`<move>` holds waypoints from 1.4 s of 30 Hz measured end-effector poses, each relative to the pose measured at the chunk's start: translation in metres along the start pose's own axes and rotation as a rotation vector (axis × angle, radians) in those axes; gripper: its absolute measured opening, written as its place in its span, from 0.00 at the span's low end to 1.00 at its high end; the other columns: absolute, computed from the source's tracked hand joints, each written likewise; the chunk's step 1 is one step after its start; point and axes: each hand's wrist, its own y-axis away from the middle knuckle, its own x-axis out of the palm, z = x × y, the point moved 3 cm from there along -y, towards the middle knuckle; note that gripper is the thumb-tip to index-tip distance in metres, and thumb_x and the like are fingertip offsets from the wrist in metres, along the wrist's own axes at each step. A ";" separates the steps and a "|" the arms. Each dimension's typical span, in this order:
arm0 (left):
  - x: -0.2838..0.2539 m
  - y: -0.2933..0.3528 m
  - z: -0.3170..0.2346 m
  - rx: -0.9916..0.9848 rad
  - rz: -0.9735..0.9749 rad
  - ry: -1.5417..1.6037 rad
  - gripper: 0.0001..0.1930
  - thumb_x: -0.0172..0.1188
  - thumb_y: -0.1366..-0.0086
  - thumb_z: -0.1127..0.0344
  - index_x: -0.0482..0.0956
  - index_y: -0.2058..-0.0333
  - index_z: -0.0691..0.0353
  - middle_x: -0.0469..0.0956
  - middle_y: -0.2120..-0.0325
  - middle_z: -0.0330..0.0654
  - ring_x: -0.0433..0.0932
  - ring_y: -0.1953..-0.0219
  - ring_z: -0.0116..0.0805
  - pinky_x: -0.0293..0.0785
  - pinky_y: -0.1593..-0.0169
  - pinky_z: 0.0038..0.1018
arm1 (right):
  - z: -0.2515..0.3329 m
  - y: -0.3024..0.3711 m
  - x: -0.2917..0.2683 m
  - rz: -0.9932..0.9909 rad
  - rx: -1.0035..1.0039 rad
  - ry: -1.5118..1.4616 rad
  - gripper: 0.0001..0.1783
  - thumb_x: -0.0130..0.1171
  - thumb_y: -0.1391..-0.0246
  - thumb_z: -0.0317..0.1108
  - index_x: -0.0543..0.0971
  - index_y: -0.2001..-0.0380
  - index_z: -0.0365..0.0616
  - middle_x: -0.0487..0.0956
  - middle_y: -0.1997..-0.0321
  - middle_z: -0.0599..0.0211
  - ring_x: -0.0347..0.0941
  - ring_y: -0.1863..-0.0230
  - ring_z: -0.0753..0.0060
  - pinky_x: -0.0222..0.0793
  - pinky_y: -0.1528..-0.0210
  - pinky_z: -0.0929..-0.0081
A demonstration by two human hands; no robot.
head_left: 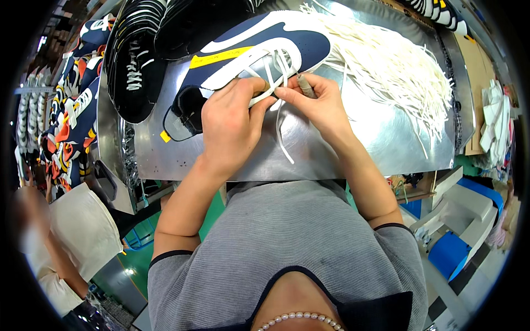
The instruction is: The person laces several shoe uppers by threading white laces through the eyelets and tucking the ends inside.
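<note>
A navy and white shoe upper (232,41) with a yellow strip lies flat on the metal table, its toe toward the upper right. White lace (282,129) runs through some of its eyelets, and one loose end hangs down onto the table. My left hand (232,116) is closed on the lace and the eyelet edge, fingertips pinched together. Close beside it, my right hand (317,99) pinches the lace between thumb and fingers. A small tool with a taped grey-brown handle (306,86) sits in the right fingers, its thin tip toward the eyelets.
Behind my right hand spreads a big pile of white laces (392,71). Stacked black shoe uppers (135,71) stand on the left of the metal table (182,160). Further left hang many colourful uppers (77,110), and another person (61,237) is below them. A blue and grey machine (452,248) stands at right.
</note>
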 end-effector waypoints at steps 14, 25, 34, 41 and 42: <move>0.027 0.016 0.034 -0.072 0.386 -0.176 0.15 0.66 0.43 0.67 0.81 0.57 0.63 0.79 0.70 0.45 0.78 0.65 0.45 0.74 0.59 0.38 | -0.011 -0.010 -0.004 -0.154 -0.320 0.117 0.08 0.68 0.48 0.30 0.82 0.69 0.36 0.72 0.76 0.73 0.66 0.73 0.80 0.61 0.70 0.78; 0.028 0.012 0.047 -0.389 0.535 0.050 0.17 0.71 0.44 0.62 0.81 0.58 0.62 0.84 0.68 0.45 0.83 0.68 0.39 0.77 0.61 0.29 | -0.031 -0.033 0.010 -0.315 -0.572 0.223 0.06 0.67 0.48 0.26 0.83 0.65 0.39 0.75 0.71 0.63 0.72 0.74 0.67 0.67 0.70 0.74; 0.033 0.015 0.036 -0.197 0.324 -0.133 0.14 0.71 0.45 0.59 0.82 0.64 0.60 0.84 0.69 0.43 0.83 0.67 0.43 0.76 0.62 0.33 | -0.026 -0.031 0.007 -0.329 -0.413 0.076 0.05 0.66 0.46 0.26 0.84 0.66 0.38 0.77 0.71 0.67 0.74 0.71 0.77 0.68 0.67 0.78; 0.036 0.019 0.044 -0.217 0.336 -0.141 0.16 0.71 0.44 0.57 0.81 0.64 0.62 0.83 0.71 0.43 0.81 0.69 0.44 0.74 0.65 0.36 | -0.031 -0.032 0.008 -0.307 -0.436 0.111 0.07 0.66 0.45 0.28 0.82 0.63 0.38 0.79 0.68 0.66 0.76 0.69 0.76 0.70 0.64 0.76; 0.037 0.018 0.043 -0.200 0.335 -0.164 0.15 0.71 0.44 0.57 0.81 0.65 0.62 0.83 0.72 0.43 0.81 0.70 0.44 0.74 0.65 0.35 | -0.031 -0.033 0.007 -0.291 -0.454 0.113 0.09 0.65 0.44 0.29 0.82 0.60 0.38 0.80 0.66 0.65 0.77 0.68 0.75 0.71 0.64 0.76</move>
